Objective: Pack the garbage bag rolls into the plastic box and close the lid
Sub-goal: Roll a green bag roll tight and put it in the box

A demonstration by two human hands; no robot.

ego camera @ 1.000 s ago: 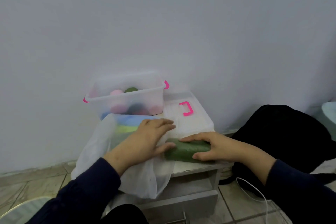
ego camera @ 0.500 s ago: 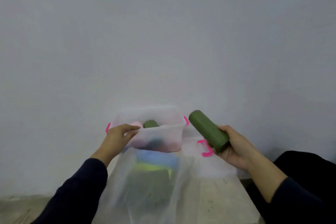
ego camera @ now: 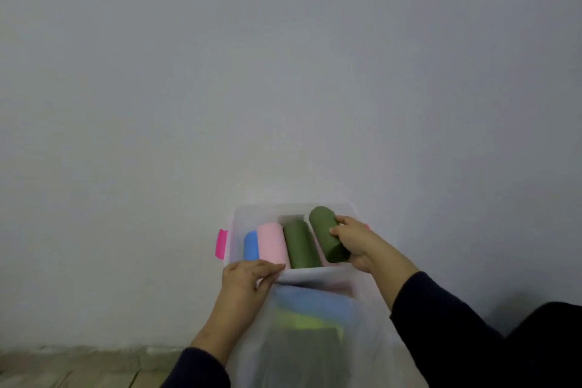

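right hand point(ego camera: 354, 241) grips green roll point(ego camera: 327, 235), lower centre | left hand point(ego camera: 248, 277) pinches box point(ego camera: 315, 276) rim (steadying it, I judge)

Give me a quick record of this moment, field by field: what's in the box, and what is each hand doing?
box: clear plastic box, open, pink latch on its left end
inside: blue roll, pink roll, green roll, side by side
right hand: grips a second green roll, tilted, over the box's right side
left hand: holds the box's near rim
in front: translucent bag, more rolls inside
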